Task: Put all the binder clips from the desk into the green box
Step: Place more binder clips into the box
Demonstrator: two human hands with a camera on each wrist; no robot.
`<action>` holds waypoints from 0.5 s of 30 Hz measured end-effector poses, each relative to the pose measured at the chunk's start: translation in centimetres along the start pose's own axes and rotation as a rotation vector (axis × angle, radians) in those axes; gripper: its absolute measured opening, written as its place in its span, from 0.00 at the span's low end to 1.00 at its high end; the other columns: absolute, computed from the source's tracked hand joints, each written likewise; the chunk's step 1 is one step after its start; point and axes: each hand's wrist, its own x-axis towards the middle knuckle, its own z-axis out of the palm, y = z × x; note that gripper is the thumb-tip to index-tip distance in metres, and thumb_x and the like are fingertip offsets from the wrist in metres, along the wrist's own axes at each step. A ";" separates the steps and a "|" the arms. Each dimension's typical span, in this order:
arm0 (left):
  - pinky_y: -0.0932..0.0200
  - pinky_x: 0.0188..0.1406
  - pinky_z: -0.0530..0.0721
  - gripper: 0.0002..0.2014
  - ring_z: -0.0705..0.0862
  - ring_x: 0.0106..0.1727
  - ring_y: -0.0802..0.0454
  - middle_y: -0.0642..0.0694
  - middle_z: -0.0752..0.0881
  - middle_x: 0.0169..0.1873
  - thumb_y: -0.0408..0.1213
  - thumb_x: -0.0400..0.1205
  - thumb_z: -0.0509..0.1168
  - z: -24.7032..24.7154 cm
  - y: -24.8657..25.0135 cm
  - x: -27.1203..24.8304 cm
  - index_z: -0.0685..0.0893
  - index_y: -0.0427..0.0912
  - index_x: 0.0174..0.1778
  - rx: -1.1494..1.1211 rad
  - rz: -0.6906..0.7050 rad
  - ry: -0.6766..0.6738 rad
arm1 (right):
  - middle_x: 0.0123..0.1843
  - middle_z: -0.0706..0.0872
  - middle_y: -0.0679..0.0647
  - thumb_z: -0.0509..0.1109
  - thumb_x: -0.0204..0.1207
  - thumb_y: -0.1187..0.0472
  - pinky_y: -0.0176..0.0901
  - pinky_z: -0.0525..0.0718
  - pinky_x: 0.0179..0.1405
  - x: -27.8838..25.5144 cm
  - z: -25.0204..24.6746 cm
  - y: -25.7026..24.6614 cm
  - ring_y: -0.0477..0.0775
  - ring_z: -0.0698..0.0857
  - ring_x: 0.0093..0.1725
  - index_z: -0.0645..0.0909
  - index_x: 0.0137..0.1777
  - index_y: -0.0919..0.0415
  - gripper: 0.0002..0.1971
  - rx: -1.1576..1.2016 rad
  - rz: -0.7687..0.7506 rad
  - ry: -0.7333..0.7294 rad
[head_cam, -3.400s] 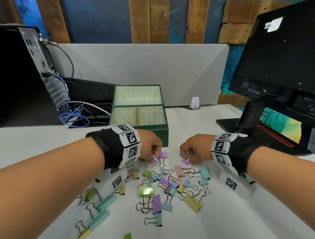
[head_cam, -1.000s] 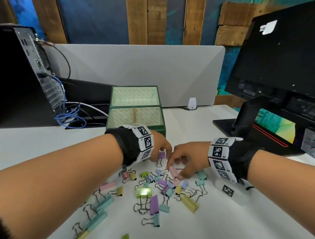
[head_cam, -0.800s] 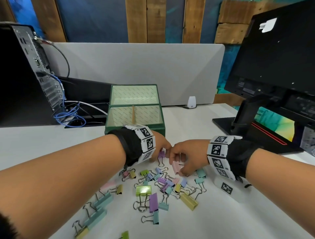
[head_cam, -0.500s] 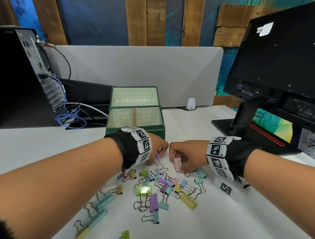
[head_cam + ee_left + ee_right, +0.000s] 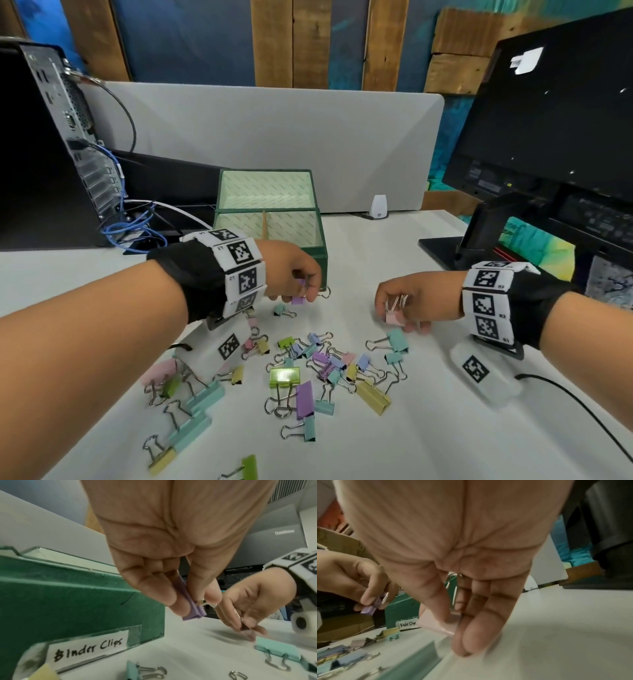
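Note:
Many pastel binder clips (image 5: 322, 370) lie scattered on the white desk (image 5: 428, 428) in front of me. Behind them stands the open green box (image 5: 270, 219), labelled "Binder Clips" (image 5: 89, 649). My left hand (image 5: 294, 277) hovers just in front of the box and pinches a purple clip (image 5: 298, 294) (image 5: 188, 601) (image 5: 371, 607) between thumb and fingers. My right hand (image 5: 407, 301) is low over the desk to the right and pinches a pink clip (image 5: 394, 317) (image 5: 436, 622) by its wire handles. A teal clip (image 5: 395, 341) lies just below that hand.
A black monitor (image 5: 555, 137) on its stand (image 5: 486, 240) fills the right. A computer tower (image 5: 51, 144) with blue cables (image 5: 133, 229) stands at the left. A grey partition (image 5: 274, 137) runs behind the box, with a small white device (image 5: 378, 207) at its foot.
Both hands met over the pile, then drew apart. The right hand lifted a pink clip and moved right; the left hand kept its purple clip and rose slightly.

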 end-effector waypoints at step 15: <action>0.76 0.26 0.77 0.08 0.78 0.19 0.73 0.59 0.85 0.29 0.35 0.81 0.64 -0.1 -1.6 -1.0 0.87 0.53 0.43 -0.100 -0.099 0.075 | 0.57 0.77 0.48 0.73 0.69 0.60 0.47 0.86 0.54 0.0 0.4 -1.2 0.56 0.86 0.50 0.81 0.57 0.45 0.17 -0.350 -0.055 -0.108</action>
